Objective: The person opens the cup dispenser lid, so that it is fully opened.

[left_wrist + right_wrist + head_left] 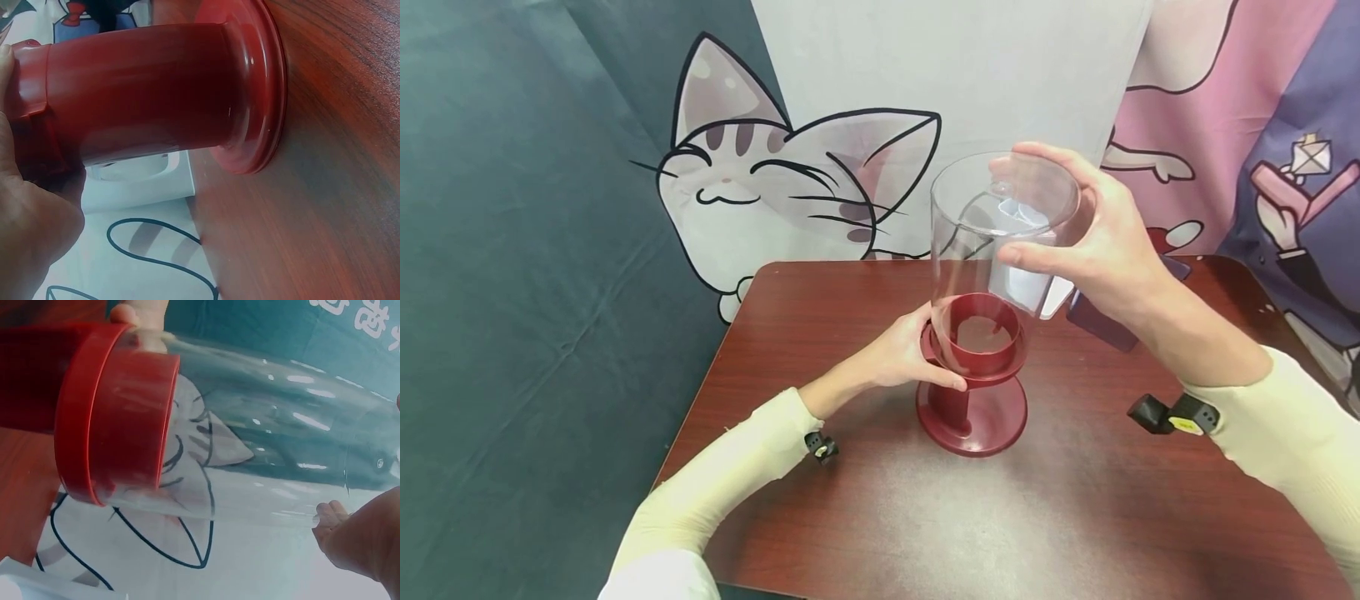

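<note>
Between one and two o'clock from the left hand (pixel 917 350), as the head view shows it, a clear cylinder (pixel 977 267) rises upright, with its lower end around the inner ring of a red stand (pixel 144 94). That hand grips the stand just under its collar, thumb along the near side; the collar lies at three o'clock from its palm and the round base at four o'clock, resting on the brown table (pixel 850 517).

At two o'clock from the stand, the right hand (pixel 1097 225) holds the cylinder near its upper rim, with a wide span: thumb on the near side, fingers round the far side. From this hand the cylinder lies toward half past eight, the stand toward seven. Whether the cylinder's lower edge meets the collar all round, I cannot tell.

Toward six o'clock from the right hand, a dark purple block (pixel 1101 321) lies partly hidden behind the wrist. A white object (pixel 1057 298), unclear in kind, shows beyond the cylinder, at two o'clock from the left hand.
</note>
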Demonstrator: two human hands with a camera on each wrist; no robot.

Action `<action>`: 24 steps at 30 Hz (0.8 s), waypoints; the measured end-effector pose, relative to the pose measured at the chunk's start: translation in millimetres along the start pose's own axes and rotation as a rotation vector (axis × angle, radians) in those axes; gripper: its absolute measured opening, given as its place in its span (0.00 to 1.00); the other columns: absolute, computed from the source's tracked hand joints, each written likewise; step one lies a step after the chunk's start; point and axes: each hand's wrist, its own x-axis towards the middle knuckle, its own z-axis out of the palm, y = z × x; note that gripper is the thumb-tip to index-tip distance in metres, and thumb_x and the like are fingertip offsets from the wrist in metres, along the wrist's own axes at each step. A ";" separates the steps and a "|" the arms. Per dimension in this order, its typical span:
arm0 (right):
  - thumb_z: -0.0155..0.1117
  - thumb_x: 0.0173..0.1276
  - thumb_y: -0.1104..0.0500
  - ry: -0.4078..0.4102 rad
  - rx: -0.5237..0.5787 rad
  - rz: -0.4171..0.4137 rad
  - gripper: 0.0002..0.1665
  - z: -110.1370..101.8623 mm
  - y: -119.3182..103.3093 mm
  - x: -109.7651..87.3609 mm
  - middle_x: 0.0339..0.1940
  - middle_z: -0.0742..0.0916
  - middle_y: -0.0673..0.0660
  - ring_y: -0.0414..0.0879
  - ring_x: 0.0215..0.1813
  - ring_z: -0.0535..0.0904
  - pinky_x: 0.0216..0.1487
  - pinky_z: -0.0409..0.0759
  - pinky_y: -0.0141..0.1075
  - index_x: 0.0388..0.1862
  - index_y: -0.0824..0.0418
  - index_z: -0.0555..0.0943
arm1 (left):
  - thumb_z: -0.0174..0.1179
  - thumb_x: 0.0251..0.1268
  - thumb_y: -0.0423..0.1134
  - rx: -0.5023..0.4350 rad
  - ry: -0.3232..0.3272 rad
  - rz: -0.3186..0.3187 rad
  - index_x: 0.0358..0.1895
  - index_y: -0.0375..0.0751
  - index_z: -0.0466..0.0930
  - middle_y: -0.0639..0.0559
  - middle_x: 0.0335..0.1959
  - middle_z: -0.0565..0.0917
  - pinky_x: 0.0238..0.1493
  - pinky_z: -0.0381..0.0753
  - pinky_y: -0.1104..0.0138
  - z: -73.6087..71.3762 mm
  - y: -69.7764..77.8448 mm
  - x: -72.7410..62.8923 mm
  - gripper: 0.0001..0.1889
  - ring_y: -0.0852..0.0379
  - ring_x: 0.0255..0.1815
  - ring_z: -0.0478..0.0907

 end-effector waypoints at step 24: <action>0.73 0.56 0.79 0.043 0.070 0.022 0.43 -6.2 -3.0 3.1 0.66 0.85 0.63 0.52 0.55 0.84 0.47 0.84 0.31 0.72 0.61 0.78 | 0.85 0.48 0.36 0.014 -0.002 0.013 0.80 0.50 0.62 0.56 0.68 0.79 0.65 0.82 0.61 0.5 0.8 0.3 0.54 0.58 0.67 0.77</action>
